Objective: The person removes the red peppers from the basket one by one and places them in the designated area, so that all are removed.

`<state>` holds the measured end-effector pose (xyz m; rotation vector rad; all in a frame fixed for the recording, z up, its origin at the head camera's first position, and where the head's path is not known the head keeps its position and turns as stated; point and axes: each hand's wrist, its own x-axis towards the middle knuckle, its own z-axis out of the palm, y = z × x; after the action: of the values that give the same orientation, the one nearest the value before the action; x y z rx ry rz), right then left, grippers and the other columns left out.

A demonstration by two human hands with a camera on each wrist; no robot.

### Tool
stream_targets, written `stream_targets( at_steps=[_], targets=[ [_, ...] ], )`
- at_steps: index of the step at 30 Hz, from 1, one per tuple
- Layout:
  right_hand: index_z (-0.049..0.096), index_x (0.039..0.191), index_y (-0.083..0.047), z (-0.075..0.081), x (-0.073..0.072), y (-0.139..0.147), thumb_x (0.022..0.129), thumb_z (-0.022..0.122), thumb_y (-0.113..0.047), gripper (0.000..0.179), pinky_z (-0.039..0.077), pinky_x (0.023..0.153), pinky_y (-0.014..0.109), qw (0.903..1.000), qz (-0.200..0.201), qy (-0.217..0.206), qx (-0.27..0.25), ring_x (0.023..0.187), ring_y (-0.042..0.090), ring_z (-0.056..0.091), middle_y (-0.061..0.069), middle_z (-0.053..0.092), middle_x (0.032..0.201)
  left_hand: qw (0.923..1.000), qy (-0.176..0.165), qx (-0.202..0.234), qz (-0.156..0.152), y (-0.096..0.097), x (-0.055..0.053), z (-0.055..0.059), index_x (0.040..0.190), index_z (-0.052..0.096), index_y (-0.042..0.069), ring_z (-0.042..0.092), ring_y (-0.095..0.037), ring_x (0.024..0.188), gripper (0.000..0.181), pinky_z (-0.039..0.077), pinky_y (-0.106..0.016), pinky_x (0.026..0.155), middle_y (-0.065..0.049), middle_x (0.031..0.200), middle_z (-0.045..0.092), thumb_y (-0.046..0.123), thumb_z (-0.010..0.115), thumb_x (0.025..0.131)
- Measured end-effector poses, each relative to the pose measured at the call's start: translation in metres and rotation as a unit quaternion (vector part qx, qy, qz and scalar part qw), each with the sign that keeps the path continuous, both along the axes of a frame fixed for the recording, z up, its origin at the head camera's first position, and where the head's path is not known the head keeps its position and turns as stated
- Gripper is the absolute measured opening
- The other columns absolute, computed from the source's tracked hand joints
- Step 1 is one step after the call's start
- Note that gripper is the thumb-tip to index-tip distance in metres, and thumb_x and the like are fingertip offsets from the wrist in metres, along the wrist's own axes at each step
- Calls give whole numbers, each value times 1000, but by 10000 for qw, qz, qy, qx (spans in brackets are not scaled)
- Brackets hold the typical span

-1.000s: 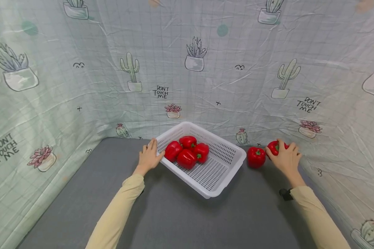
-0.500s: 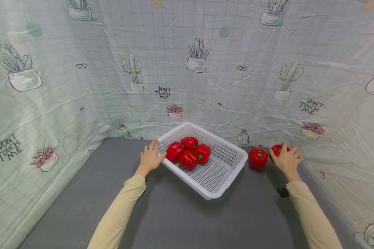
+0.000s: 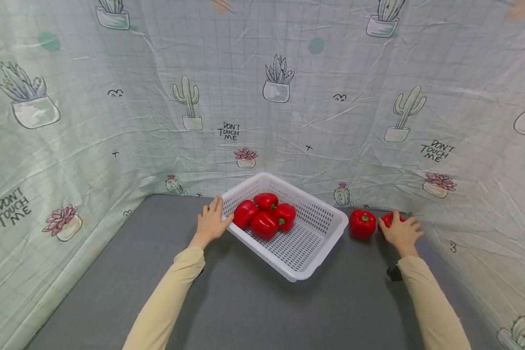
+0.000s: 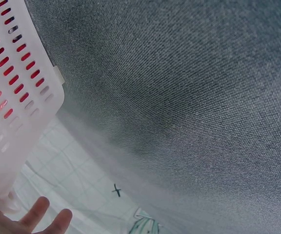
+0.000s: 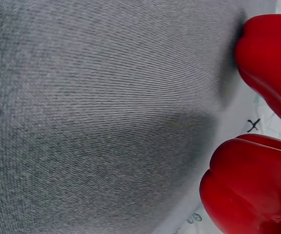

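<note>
My left hand (image 3: 208, 224) rests against the left corner of a white perforated plastic basket (image 3: 317, 260), thumb at the rim. Two of its fingers (image 4: 60, 222) reach out straight past the basket's wall (image 4: 21, 78) in the left wrist view. Several red bell peppers (image 3: 263, 225) with green stems lie inside, toward the left end. At the right back, my right hand (image 3: 401, 236) holds a red bell pepper (image 5: 252, 187) from above, partly hidden by the fingers in the head view. Another red bell pepper (image 3: 362, 224) stands on the table between that hand and the basket.
A dark grey cloth-covered table (image 3: 253, 316) lies under everything. Pale curtains (image 3: 315, 97) printed with cacti rise behind and on both sides, with the back curtain close to the basket and peppers.
My right hand and the bell pepper in it have come lower and slightly nearer, with the fingers spreading a little. The left hand, basket and standing pepper keep their places; the view shifts slightly.
</note>
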<state>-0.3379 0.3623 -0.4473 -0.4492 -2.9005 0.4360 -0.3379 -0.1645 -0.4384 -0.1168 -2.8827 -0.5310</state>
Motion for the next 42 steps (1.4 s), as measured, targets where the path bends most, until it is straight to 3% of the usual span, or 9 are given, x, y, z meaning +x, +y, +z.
stream_targets(
  at_steps=[15,23,29,35,42],
  targets=[
    [25,125,2,-11,2,0,88,42,-42,60,12,84,73,9998,59,-172,-54,107,65,17,49,19,114,10000,29,-8,5,0,2,0,141,22,3,32,-42,119,71,31,-61,90,-16,147,21,44,41,87],
    [23,129,3,-7,7,12,71,67,-35,83,23,76,72,9961,829,-283,72,105,61,24,39,18,120,10000,29,47,-6,1,2,2,141,22,3,31,-41,119,70,31,-60,90,-15,147,21,44,41,87],
    [18,137,-5,-6,15,24,64,74,-40,99,28,73,72,9899,1397,-69,233,103,59,29,34,25,120,10000,22,59,13,1,3,3,141,22,3,31,-41,119,71,30,-60,91,-16,147,21,44,41,87],
    [18,138,-5,-13,18,27,67,71,-40,95,23,73,74,9874,1543,257,245,105,58,27,34,27,121,10000,-5,70,48,2,3,3,141,22,3,31,-41,119,71,30,-60,91,-16,147,21,44,42,86],
    [22,133,-1,-16,14,21,71,70,-34,85,23,74,74,9875,1519,322,279,107,54,28,33,28,123,10000,2,3,43,1,2,2,141,22,3,32,-41,119,71,31,-60,91,-15,147,22,44,41,87]
  ],
)
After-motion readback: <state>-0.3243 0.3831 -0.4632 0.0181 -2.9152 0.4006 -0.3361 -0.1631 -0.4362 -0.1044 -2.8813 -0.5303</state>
